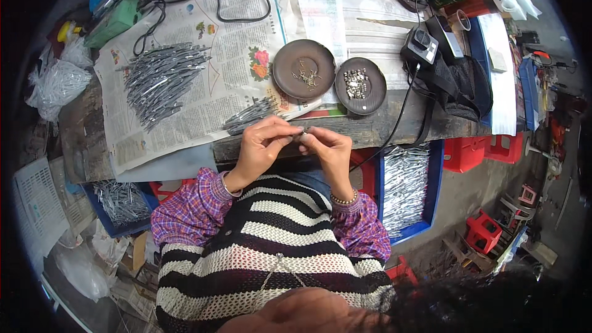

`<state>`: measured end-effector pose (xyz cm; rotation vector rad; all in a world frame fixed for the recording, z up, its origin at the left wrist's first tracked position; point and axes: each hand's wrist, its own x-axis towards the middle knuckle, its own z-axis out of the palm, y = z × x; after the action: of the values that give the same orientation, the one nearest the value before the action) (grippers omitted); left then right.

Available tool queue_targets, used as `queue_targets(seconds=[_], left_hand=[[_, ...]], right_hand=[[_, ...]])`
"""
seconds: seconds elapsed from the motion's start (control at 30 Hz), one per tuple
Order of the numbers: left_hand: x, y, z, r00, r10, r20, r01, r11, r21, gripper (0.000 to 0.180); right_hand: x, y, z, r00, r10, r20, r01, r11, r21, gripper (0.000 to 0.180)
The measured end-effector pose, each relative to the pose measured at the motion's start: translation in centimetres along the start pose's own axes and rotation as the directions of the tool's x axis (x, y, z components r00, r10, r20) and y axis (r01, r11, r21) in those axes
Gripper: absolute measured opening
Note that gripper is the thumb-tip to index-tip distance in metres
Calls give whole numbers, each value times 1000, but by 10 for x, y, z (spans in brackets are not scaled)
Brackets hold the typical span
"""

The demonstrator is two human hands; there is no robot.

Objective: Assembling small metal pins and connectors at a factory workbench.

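Note:
My left hand (pixel 264 147) and my right hand (pixel 325 149) meet at the table's front edge, fingertips pinched close together. Between them is something small and dark, too tiny to name. Just beyond them stand two round brown dishes: the left dish (pixel 285 87) holds small thin brass-coloured pieces (pixel 304 76), the right dish (pixel 377 97) holds small shiny silver pieces (pixel 356 84). Close to my left hand lies a small heap of slim grey metal pieces (pixel 253 115). A larger pile of similar grey pieces (pixel 165 80) rests farther left on newspaper (pixel 234 43).
Blue trays full of silvery pieces stand below the table edge, one right (pixel 405 191), one left (pixel 120 203). A black device (pixel 420 45) with a cable and a black bag (pixel 459 89) lie at the right. A black cord (pixel 269 3) loops over the newspaper. Red stools (pixel 483 232) stand right.

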<state>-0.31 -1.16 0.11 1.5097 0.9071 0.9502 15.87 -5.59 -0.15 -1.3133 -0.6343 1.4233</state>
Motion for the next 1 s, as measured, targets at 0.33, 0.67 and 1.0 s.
queue_targets(seconds=[0.33, 0.67, 1.0], left_hand=[[-1, 0, -2, 974, -215, 67, 224, 956, -191, 22], [-2, -2, 2, 999, -30, -30, 30, 1000, 4, 25], [-3, 0, 5, 997, -70, -33, 67, 995, -78, 25]], right_hand=[[2, 11, 2, 999, 47, 11, -48, 991, 124, 12], [-6, -2, 12, 999, 4, -48, -1, 998, 64, 13], [-8, 8, 12, 995, -68, -68, 71, 996, 50, 12]])
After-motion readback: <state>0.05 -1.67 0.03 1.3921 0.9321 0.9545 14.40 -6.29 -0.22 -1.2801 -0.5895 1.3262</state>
